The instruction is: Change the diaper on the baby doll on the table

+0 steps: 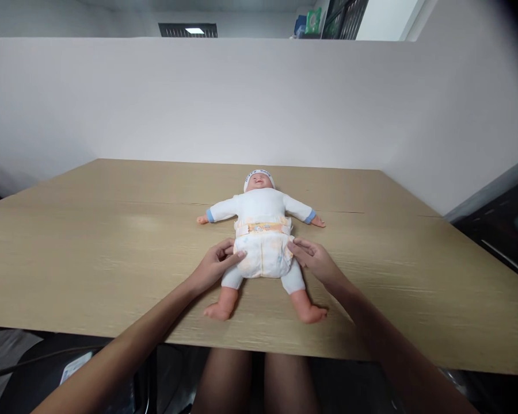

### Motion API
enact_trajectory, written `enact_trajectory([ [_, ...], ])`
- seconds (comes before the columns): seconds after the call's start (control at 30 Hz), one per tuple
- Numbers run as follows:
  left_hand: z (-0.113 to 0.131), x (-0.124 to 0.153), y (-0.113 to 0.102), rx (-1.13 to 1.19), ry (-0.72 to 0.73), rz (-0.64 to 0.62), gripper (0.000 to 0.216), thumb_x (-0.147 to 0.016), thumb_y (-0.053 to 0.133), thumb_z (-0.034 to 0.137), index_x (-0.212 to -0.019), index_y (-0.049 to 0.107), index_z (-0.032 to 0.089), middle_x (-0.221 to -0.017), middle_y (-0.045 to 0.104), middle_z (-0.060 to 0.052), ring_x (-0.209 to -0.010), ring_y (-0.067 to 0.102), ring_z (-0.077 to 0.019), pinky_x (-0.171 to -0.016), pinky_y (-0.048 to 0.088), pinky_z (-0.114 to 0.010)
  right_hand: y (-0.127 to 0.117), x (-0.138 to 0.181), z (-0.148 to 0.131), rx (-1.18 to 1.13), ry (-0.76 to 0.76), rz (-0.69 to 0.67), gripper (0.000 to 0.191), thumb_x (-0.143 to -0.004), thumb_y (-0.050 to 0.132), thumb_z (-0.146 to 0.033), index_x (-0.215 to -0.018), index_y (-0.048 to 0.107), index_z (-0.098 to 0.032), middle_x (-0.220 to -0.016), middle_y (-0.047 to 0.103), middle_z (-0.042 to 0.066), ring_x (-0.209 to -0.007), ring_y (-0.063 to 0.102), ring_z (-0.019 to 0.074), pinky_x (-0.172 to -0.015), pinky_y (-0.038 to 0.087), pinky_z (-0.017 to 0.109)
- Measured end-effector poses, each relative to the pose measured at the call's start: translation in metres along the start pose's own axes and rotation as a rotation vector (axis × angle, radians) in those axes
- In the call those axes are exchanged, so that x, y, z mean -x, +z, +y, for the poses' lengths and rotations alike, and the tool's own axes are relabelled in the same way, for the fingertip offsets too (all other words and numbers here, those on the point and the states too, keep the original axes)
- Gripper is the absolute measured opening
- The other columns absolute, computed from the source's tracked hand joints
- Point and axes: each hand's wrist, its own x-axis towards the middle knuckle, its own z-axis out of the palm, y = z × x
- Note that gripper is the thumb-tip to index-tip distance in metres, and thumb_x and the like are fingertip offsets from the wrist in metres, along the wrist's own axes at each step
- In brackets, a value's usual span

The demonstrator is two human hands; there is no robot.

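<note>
A baby doll (262, 204) lies on its back on the table, head at the far end, arms spread and legs towards me. It wears white clothes with blue cuffs and a white headband. A white diaper (261, 256) with an orange-patterned waistband is wrapped around its hips, fastened across the front. My left hand (216, 264) holds the diaper's left side at the leg opening, thumb on the front, other fingers curled at the side. On the opposite side, my right hand (314, 260) pinches the diaper's edge near the leg opening between thumb and fingers. Some fingertips are hidden.
The wooden table (133, 276) spreads out around the doll, its front edge just above my legs. A white partition wall (233, 103) rises behind it. At the right stands a dark object (501, 224) beside the table edge. A chair (43, 362) is below left.
</note>
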Motion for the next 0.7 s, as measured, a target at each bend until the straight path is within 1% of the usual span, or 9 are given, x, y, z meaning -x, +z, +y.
enact_trajectory([
  [0.07,0.002,0.008,-0.003,-0.017,-0.007,0.044,0.033,-0.088,0.080,0.046,-0.102,0.067,0.018,-0.091,0.071,-0.001,-0.084,0.065,-0.0161,-0.075,0.050,-0.025,-0.013,0.000,-0.002,0.043,0.044,0.004,0.051,-0.080,0.077,-0.070,-0.087,0.073,-0.020,-0.079,0.076,0.004,-0.066,0.068,0.0193,-0.067,0.057,0.033],
  [0.17,0.007,0.018,-0.011,-0.095,0.022,0.126,0.035,-0.092,0.075,0.049,-0.110,0.063,0.021,-0.100,0.072,-0.003,-0.095,0.066,-0.0196,-0.084,0.051,-0.030,-0.028,0.001,-0.006,0.083,0.100,0.025,0.061,-0.085,0.066,-0.078,-0.088,0.075,-0.017,-0.081,0.078,0.011,-0.067,0.072,0.0238,-0.070,0.060,0.040],
  [0.23,0.012,0.016,-0.018,-0.236,0.074,0.210,0.036,-0.095,0.069,0.053,-0.111,0.062,0.022,-0.110,0.072,-0.005,-0.104,0.065,-0.0225,-0.092,0.050,-0.035,-0.033,-0.002,-0.009,0.154,-0.012,0.098,0.058,-0.090,0.061,-0.076,-0.091,0.073,-0.019,-0.084,0.079,0.013,-0.076,0.075,0.0263,-0.078,0.062,0.043],
  [0.33,0.018,-0.006,-0.027,-0.488,0.170,0.298,0.040,-0.098,0.061,0.057,-0.117,0.063,0.021,-0.130,0.066,-0.010,-0.115,0.061,-0.0252,-0.101,0.047,-0.039,-0.032,-0.018,-0.012,0.317,-0.277,0.174,0.046,-0.093,0.066,-0.066,-0.107,0.068,-0.023,-0.110,0.077,0.012,-0.100,0.074,0.0270,-0.093,0.059,0.044],
  [0.4,0.017,-0.030,-0.029,-0.556,0.253,0.282,0.043,-0.099,0.058,0.056,-0.125,0.060,0.021,-0.138,0.061,-0.011,-0.121,0.059,-0.0254,-0.105,0.045,-0.040,-0.030,-0.036,-0.012,0.393,-0.357,0.129,0.045,-0.094,0.066,-0.062,-0.117,0.065,-0.024,-0.121,0.072,0.011,-0.110,0.070,0.0265,-0.097,0.057,0.044],
  [0.43,0.015,-0.043,-0.030,-0.559,0.292,0.248,0.044,-0.100,0.057,0.056,-0.126,0.058,0.021,-0.138,0.060,-0.011,-0.123,0.057,-0.0251,-0.107,0.044,-0.039,-0.029,-0.045,-0.011,0.416,-0.374,0.092,0.045,-0.095,0.064,-0.062,-0.118,0.064,-0.023,-0.120,0.070,0.011,-0.109,0.069,0.0259,-0.096,0.057,0.043],
  [0.53,0.006,-0.071,-0.031,-0.534,0.373,0.133,0.039,-0.101,0.055,0.055,-0.117,0.056,0.019,-0.124,0.061,-0.010,-0.115,0.057,-0.0226,-0.103,0.046,-0.037,-0.026,-0.066,-0.005,0.485,-0.438,0.017,0.039,-0.098,0.059,-0.059,-0.110,0.062,-0.022,-0.107,0.067,0.008,-0.100,0.065,0.0239,-0.093,0.054,0.041],
  [0.63,0.000,-0.081,-0.032,-0.579,0.452,0.077,0.032,-0.101,0.056,0.053,-0.101,0.054,0.020,-0.112,0.057,-0.007,-0.110,0.054,-0.0219,-0.104,0.043,-0.037,-0.024,-0.073,0.002,0.594,-0.526,0.033,0.032,-0.101,0.054,-0.055,-0.095,0.058,-0.024,-0.095,0.062,0.004,-0.094,0.058,0.0235,-0.092,0.048,0.040],
  [0.7,-0.001,-0.079,-0.031,-0.622,0.493,0.044,0.031,-0.103,0.054,0.051,-0.096,0.053,0.021,-0.110,0.054,-0.007,-0.109,0.051,-0.0222,-0.104,0.042,-0.037,-0.022,-0.072,0.004,0.590,-0.540,0.025,0.033,-0.103,0.052,-0.055,-0.089,0.055,-0.025,-0.089,0.059,0.003,-0.089,0.054,0.0227,-0.088,0.046,0.038],
])
